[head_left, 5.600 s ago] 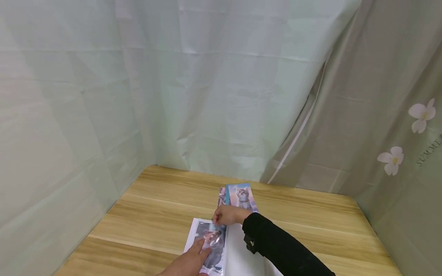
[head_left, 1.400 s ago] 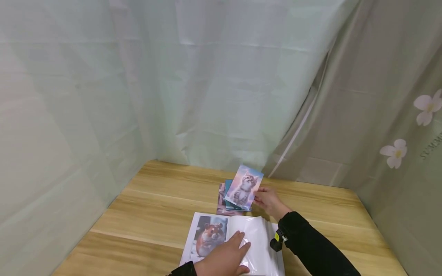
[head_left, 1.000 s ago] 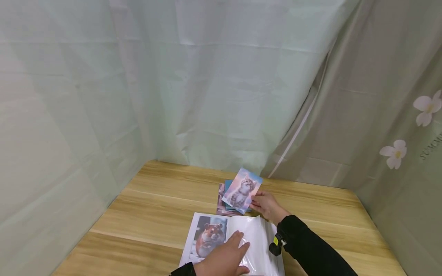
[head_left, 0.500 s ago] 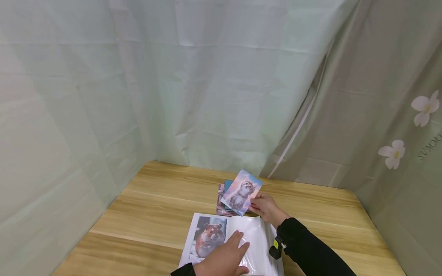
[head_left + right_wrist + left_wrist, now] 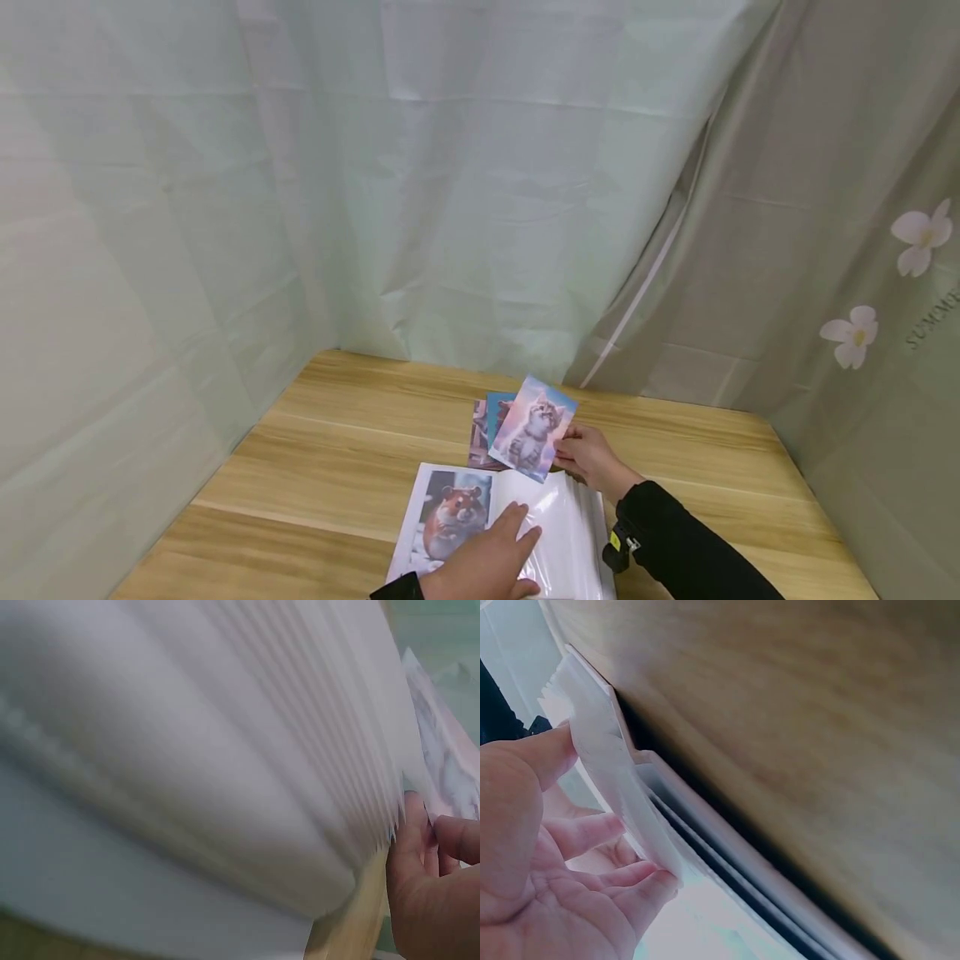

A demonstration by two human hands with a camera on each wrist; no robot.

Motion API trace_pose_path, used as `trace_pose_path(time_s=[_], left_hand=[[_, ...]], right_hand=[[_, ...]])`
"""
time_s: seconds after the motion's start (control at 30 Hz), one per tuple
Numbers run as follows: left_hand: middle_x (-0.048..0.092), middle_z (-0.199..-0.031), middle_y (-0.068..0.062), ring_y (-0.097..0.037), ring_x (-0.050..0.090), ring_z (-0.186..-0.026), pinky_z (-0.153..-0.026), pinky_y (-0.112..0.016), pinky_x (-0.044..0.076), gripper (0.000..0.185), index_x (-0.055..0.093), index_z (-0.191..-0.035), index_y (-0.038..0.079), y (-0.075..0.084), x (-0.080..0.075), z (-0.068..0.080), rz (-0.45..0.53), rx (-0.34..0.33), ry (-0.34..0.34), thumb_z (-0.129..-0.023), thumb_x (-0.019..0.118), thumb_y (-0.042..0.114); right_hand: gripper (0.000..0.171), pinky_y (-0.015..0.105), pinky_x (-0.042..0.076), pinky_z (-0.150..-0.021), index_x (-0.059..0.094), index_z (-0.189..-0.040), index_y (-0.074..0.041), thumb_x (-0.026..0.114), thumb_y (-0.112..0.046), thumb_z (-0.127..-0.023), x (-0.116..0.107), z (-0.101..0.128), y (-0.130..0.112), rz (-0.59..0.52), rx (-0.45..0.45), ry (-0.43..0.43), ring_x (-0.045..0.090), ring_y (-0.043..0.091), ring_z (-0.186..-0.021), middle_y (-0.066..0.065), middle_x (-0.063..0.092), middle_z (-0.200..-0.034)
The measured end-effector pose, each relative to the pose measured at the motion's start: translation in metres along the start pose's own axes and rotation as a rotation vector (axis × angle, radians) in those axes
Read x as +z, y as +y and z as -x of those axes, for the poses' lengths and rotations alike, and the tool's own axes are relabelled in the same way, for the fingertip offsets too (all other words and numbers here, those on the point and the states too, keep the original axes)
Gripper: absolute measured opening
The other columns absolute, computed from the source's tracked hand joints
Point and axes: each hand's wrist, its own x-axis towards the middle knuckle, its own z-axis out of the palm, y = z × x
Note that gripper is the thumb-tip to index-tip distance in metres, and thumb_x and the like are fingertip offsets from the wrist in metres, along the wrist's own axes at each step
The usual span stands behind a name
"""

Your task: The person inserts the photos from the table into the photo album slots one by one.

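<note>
I see right hand (image 5: 592,457) pinching kitten photo (image 5: 533,427) above stack (image 5: 483,421) | left hand (image 5: 487,567) flat, fingers relaxed, on album (image 5: 450,517) sleeve

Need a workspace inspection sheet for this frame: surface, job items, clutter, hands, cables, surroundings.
Surface: wooden table, bare wood around the items.
Job's things: open album with a hamster photo in its left page; kitten photo lifted above the album; photo stack behind it.
Clutter: nothing seen.
Hands: left hand lies on the album's clear sleeve page; right hand pinches the kitten photo.
Cables: nothing seen.
Surroundings: pale green curtain, flowered curtain at right.
</note>
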Motion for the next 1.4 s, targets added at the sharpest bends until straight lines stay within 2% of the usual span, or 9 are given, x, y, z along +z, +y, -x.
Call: trace_pose_path(time_s=[0.13,0.3,0.4,0.6,0.73,0.97,1.1,1.2,1.4], left_hand=[[0.051,-0.142,-0.018,-0.028,0.051,-0.132,-0.080,-0.019,0.054,0.064,0.062,-0.133,0.010,0.000,-0.001,0.000,0.021,-0.024,-0.031,-0.089,0.067,0.056],[0.050,-0.145,-0.018,-0.028,0.049,-0.134,-0.081,-0.020,0.054,0.063,0.062,-0.134,0.011,0.000,-0.003,0.000,0.030,-0.034,-0.064,-0.090,0.066,0.055],[0.050,-0.145,-0.019,-0.029,0.049,-0.135,-0.084,-0.021,0.054,0.062,0.062,-0.135,0.011,0.000,-0.005,0.000,0.027,-0.031,-0.075,-0.091,0.066,0.055],[0.054,-0.140,-0.020,-0.028,0.052,-0.131,-0.089,-0.020,0.052,0.062,0.065,-0.130,0.008,0.000,-0.005,0.002,-0.059,0.017,-0.025,-0.091,0.066,0.056],[0.057,-0.136,-0.019,-0.027,0.055,-0.128,-0.092,-0.020,0.050,0.063,0.067,-0.126,0.006,0.001,-0.003,0.002,-0.121,0.048,0.031,-0.089,0.067,0.057],[0.057,-0.135,-0.019,-0.027,0.056,-0.127,-0.093,-0.021,0.050,0.063,0.068,-0.125,0.004,0.002,0.000,0.001,-0.120,0.056,0.052,-0.088,0.069,0.056],[0.057,-0.135,-0.019,-0.027,0.056,-0.127,-0.093,-0.020,0.050,0.063,0.068,-0.125,0.005,0.001,0.000,0.000,-0.119,0.053,0.043,-0.088,0.069,0.056],[0.057,-0.136,-0.019,-0.027,0.055,-0.127,-0.093,-0.019,0.049,0.064,0.067,-0.126,0.005,0.002,-0.002,0.000,-0.120,0.052,0.032,-0.088,0.068,0.057],[0.056,-0.136,-0.019,-0.027,0.055,-0.127,-0.094,-0.020,0.049,0.064,0.067,-0.126,0.005,0.001,-0.001,-0.001,-0.107,0.047,0.024,-0.088,0.068,0.056]], right_hand=[[0.005,0.036,0.060,-0.074,0.056,-0.093,0.005,0.060,0.006,-0.095,-0.008,0.002,0.000,0.048,-0.019,-0.004,0.064,0.021,-0.074,0.013,0.059,-0.087],[0.006,0.037,0.060,-0.074,0.055,-0.095,0.007,0.061,0.006,-0.094,-0.016,0.005,0.001,0.100,-0.035,-0.016,0.062,0.020,-0.073,0.013,0.058,-0.086],[0.006,0.036,0.060,-0.073,0.055,-0.095,0.007,0.061,0.006,-0.095,-0.018,0.006,0.001,0.090,-0.036,-0.014,0.062,0.020,-0.073,0.013,0.058,-0.085],[0.006,0.032,0.059,-0.075,0.057,-0.100,0.007,0.060,0.004,-0.096,-0.012,0.000,-0.002,-0.021,-0.005,0.009,0.062,0.020,-0.075,0.012,0.058,-0.088],[0.004,0.029,0.059,-0.072,0.056,-0.095,0.005,0.060,0.005,-0.096,-0.005,-0.004,-0.004,-0.084,0.003,0.024,0.060,0.019,-0.075,0.011,0.057,-0.085],[0.009,0.030,0.059,-0.076,0.050,-0.092,0.005,0.057,0.008,-0.096,0.005,-0.007,-0.005,-0.176,-0.018,0.027,0.061,0.017,-0.074,0.010,0.055,-0.082],[0.009,0.031,0.059,-0.076,0.049,-0.093,0.006,0.057,0.008,-0.096,0.011,-0.007,-0.006,-0.183,-0.021,0.018,0.060,0.018,-0.075,0.011,0.055,-0.082],[0.009,0.029,0.059,-0.072,0.049,-0.092,0.005,0.057,0.009,-0.095,0.015,-0.005,-0.007,-0.179,-0.008,0.020,0.059,0.018,-0.073,0.012,0.055,-0.081],[0.010,0.029,0.059,-0.071,0.049,-0.092,0.005,0.058,0.007,-0.096,0.014,0.001,-0.005,-0.094,0.012,0.009,0.059,0.019,-0.072,0.014,0.055,-0.085]])
